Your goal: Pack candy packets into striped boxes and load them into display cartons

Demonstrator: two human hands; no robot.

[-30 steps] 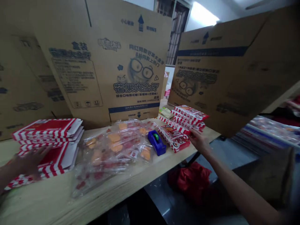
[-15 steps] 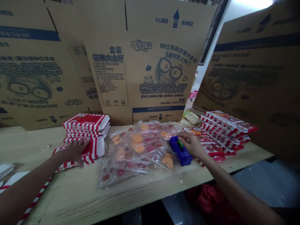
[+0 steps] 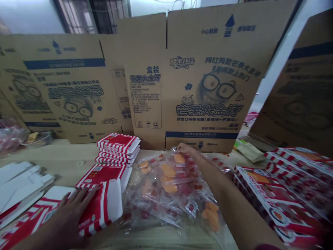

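My left hand (image 3: 74,211) is closed on the left side of a red-and-white striped cardboard box (image 3: 97,211), its fingers over the top face. A white flap stands open at the box's right end. My right hand (image 3: 186,148) pinches the far edge of a clear plastic bag (image 3: 173,173) holding orange and red pieces. That bag lies on a heap of similar bags in the middle of the table, and my right forearm reaches across their right side. Behind the left hand, more striped boxes (image 3: 118,144) are stacked.
Flat white and striped cartons (image 3: 20,184) lie at the left. Printed boxes (image 3: 275,201) with pictures are piled at the right. Large brown cartons (image 3: 148,100) stand along the back like a wall. A clear tub (image 3: 39,139) sits at the far left.
My right hand has left the blue tape dispenser, which is out of sight now, and grips a bag. The left hand has brought a box nearer. The view has turned left.
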